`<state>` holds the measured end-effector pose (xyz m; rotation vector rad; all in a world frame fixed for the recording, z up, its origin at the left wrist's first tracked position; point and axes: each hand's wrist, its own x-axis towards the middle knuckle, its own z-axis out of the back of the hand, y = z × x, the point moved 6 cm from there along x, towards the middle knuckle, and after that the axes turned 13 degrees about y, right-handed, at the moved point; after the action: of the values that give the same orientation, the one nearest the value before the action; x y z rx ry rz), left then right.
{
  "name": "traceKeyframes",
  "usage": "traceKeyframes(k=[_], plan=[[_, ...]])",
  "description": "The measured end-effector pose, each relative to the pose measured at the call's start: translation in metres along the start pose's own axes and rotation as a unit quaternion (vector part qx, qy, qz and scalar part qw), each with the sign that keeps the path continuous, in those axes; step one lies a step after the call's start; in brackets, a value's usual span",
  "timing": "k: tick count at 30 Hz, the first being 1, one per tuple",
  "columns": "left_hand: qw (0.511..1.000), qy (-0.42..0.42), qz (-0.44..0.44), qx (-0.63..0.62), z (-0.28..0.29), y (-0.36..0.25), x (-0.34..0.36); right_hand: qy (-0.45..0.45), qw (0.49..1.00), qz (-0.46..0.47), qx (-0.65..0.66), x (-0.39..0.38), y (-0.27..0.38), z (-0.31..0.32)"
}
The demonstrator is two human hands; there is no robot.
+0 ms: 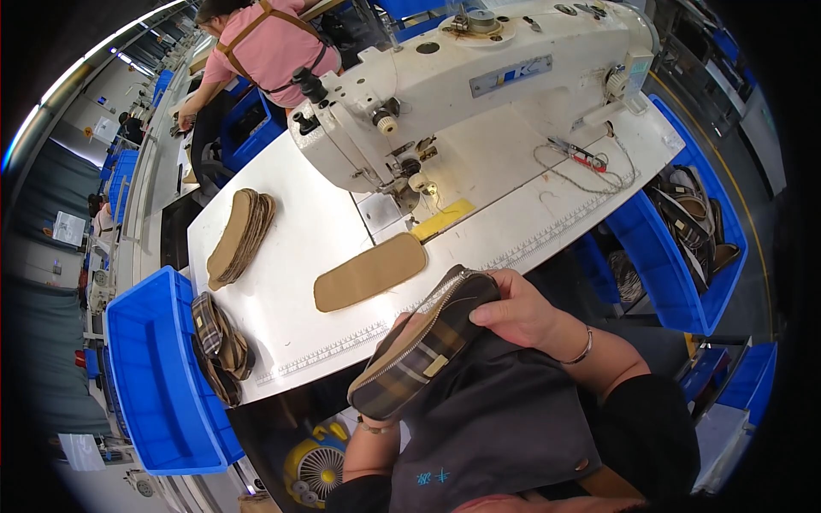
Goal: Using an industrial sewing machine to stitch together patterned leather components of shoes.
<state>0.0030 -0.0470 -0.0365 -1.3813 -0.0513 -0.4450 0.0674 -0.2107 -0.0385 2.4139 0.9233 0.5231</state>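
Observation:
My right hand (513,312) grips the upper right end of a dark plaid pouch (428,346) with a long zipper and a small pale label, thumb on its side. My left hand (380,427) holds it from behind at the lower left, mostly hidden by it. A tan oval panel (368,272) lies on the white sewing table (299,333) beyond the pouch. A white sewing machine (505,73) stands behind, with a yellow strip (443,221) near its needle area.
Tan pieces (239,235) are stacked at left, near plaid pouches (221,346) beside a blue bin (115,368). Red-handled snips (586,158) lie by the machine. Another blue bin (641,291) holds pouches at right. A co-worker in pink (265,60) works behind; a fan (316,470) sits below.

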Motion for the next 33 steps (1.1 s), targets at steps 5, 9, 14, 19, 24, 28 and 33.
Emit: traceKeyframes(k=[5,9,14,19,24,28,33], plan=[[0.843,0.082,0.213,-0.488,0.002,0.011,0.013,0.064,0.997,-0.032,-0.003,-0.002,0.003,-0.005],[0.865,0.145,0.145,-0.459,-0.003,0.012,0.019,0.029,0.982,-0.104,-0.157,-0.001,-0.003,-0.005],[0.907,0.118,0.148,-0.375,-0.006,0.002,0.027,0.025,0.977,-0.115,-0.176,0.0,-0.004,0.0],[0.877,0.047,0.122,-0.462,0.001,-0.001,0.038,0.077,0.958,-0.168,-0.218,0.003,-0.004,-0.007],[0.899,0.015,0.155,-0.409,0.002,0.001,0.045,0.064,0.952,-0.159,-0.255,0.003,-0.008,-0.006],[0.973,-0.001,0.104,-0.206,0.007,-0.002,0.043,-0.043,0.956,-0.093,-0.275,0.001,0.001,0.002],[0.962,-0.015,0.16,-0.222,0.0,0.006,0.03,-0.044,0.946,-0.051,-0.318,0.002,0.009,-0.005]])
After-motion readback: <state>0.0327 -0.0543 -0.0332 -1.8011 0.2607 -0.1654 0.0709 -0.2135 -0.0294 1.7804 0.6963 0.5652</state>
